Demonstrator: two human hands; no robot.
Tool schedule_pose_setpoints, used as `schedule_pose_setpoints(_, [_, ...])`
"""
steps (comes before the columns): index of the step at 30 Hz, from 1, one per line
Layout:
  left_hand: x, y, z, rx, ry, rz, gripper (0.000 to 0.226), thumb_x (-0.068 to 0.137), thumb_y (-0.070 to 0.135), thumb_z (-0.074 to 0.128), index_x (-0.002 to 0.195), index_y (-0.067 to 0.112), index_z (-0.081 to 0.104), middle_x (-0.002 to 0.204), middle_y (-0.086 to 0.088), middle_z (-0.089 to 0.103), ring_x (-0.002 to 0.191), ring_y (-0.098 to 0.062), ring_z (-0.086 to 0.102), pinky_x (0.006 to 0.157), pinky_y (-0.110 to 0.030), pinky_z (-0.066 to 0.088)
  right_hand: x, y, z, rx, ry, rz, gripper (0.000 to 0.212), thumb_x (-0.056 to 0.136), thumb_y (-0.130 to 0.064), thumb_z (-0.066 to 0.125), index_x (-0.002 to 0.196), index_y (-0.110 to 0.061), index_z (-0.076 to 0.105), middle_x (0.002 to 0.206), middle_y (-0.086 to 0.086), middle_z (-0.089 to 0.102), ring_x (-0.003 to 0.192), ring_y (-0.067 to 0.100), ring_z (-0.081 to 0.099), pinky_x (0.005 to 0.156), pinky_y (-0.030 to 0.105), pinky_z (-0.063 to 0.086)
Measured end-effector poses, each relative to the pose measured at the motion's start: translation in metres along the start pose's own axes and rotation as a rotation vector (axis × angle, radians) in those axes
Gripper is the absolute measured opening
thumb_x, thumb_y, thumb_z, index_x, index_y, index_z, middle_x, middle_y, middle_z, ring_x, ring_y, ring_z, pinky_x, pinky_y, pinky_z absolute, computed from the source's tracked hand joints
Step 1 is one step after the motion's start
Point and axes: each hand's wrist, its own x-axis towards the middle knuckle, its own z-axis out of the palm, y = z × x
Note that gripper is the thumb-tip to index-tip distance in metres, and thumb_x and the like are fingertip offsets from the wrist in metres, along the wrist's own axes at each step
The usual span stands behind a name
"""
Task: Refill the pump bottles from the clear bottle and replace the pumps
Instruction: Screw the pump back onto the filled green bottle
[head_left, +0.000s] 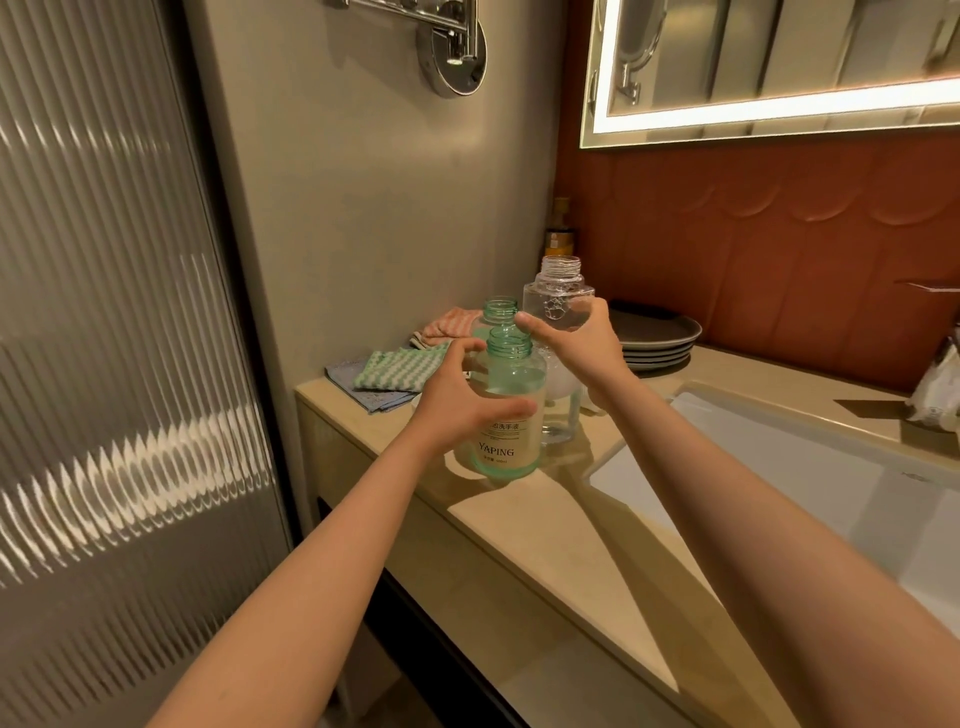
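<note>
The near green bottle (511, 415), open at the neck and partly filled, is gripped round its body by the left hand (462, 405). It appears to stand on the counter (519, 519), to the left of the sink (779, 467). The clear bottle (560, 291), also uncapped, is held round its middle by the curled fingers of the right hand (576, 345), just behind the near bottle and also left of the sink.

If the clear bottle is tipped too fast, the narrow green neck can be missed and liquid can be spilled on the counter. Bubbles are seen inside it, so the content is probably soapy, and wet fingers can lose the grip. The 2nd green bottle (500, 310), farther left of the sink, can be knocked over by the right hand, which is very near to its neck.

No pump can be recognised with certainty. A white shape behind the lower part of the clear bottle cannot be identified. The body of the 2nd green bottle is covered, so its level is not known.
</note>
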Motion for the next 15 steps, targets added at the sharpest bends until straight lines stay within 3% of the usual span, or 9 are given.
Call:
schedule_pose_setpoints(4, [-0.002,-0.002,-0.001,-0.053,-0.041,-0.008,0.091,0.043,0.037,0.087,0.123,0.025,0.043,0.115,0.005,0.055,0.105,-0.014,0.057,0.086,-0.032,0.048,-0.004,-0.001,0.0,0.128,-0.198,0.101,0.085,0.079,-0.055,0.063,0.14,-0.011,0.023,0.143,0.006,0.032,0.13,0.023,0.035,0.096,0.038,0.032])
schedule_pose_setpoints(7, [-0.004,-0.002,0.0,-0.07,-0.071,-0.002,0.097,0.034,0.047,0.081,0.121,0.026,0.044,0.118,0.001,0.056,0.104,-0.014,0.058,0.086,-0.033,0.049,-0.008,-0.007,-0.006,0.195,-0.362,0.171,0.103,0.07,-0.07,0.057,0.146,-0.01,0.022,0.152,0.006,0.027,0.139,0.026,0.027,0.107,0.049,0.026])
schedule_pose_setpoints(9, [-0.005,-0.001,0.001,-0.073,-0.086,0.006,0.099,0.032,0.048,0.08,0.121,0.026,0.044,0.118,0.001,0.055,0.103,-0.013,0.056,0.083,-0.029,0.048,-0.009,-0.008,-0.016,0.204,-0.418,0.185,0.087,0.08,-0.071,0.044,0.146,-0.018,0.025,0.154,0.007,0.025,0.141,0.028,0.022,0.113,0.054,0.018])
schedule_pose_setpoints(12, [-0.005,0.001,0.004,-0.089,-0.102,0.012,0.101,0.029,0.048,0.078,0.12,0.024,0.043,0.116,0.001,0.053,0.099,-0.009,0.054,0.074,-0.022,0.045,0.003,0.005,-0.035,0.247,-0.333,0.183,0.065,0.093,-0.055,0.033,0.145,-0.017,0.029,0.15,0.008,0.031,0.139,0.027,0.026,0.113,0.048,0.017])
schedule_pose_setpoints(15, [-0.004,0.001,0.007,-0.109,-0.103,0.016,0.102,0.027,0.046,0.077,0.118,0.019,0.042,0.114,-0.002,0.053,0.096,-0.009,0.054,0.072,-0.022,0.043,0.006,0.016,-0.04,0.163,-0.141,0.173,0.045,0.095,-0.033,0.034,0.13,-0.007,0.049,0.135,0.013,0.047,0.129,0.029,0.039,0.104,0.042,0.03])
